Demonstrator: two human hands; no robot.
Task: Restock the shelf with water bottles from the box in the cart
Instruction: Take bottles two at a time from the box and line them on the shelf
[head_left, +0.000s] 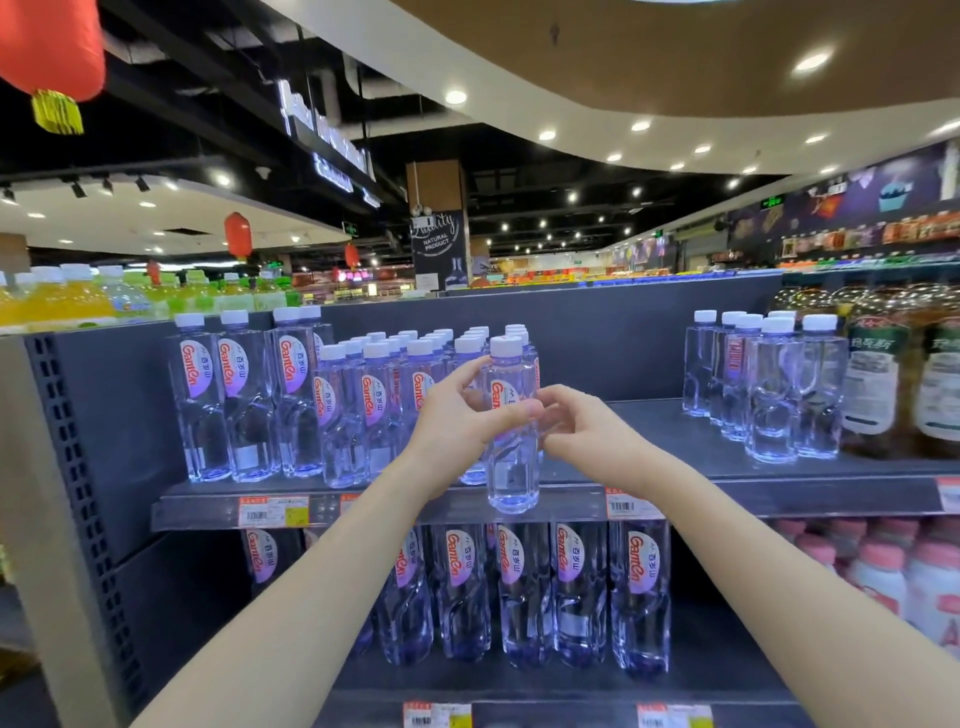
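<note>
A clear water bottle (511, 462) with a white cap and a pink-red label is held upright at the front edge of the upper shelf (727, 483). My left hand (462, 415) grips its middle, thumb across the label. My right hand (587, 431) touches the bottle's right side with curled fingers. Behind and left of it stand several small bottles (384, 395) of the same kind, in rows. Three taller bottles (244, 395) stand at the shelf's left end. The cart and the box are out of view.
Another group of water bottles (763, 384) stands at the right of the shelf, beside brown drink bottles (904, 379). Bare shelf lies between the two groups. The lower shelf holds tall water bottles (524, 592) and pink-capped bottles (883, 571).
</note>
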